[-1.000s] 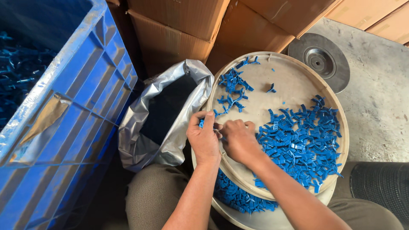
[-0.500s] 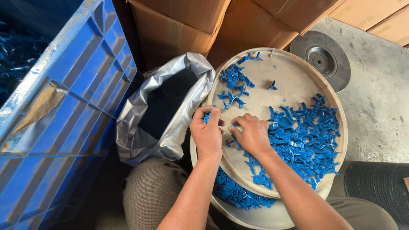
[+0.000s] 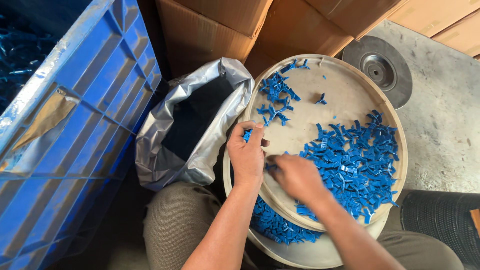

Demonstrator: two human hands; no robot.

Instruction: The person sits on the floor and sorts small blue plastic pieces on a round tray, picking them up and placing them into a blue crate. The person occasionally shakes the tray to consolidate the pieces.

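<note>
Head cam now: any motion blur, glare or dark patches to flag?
Head view: the right hand is smeared by motion blur, while the left hand and the blue plastic pieces on the round tray stay sharp; the silver bag throws soft glare along its folds; its opening and the gap by the blue crate fall into deep shadow.

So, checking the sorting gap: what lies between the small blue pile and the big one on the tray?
In the head view, bare tray, with one stray blue piece.
</note>
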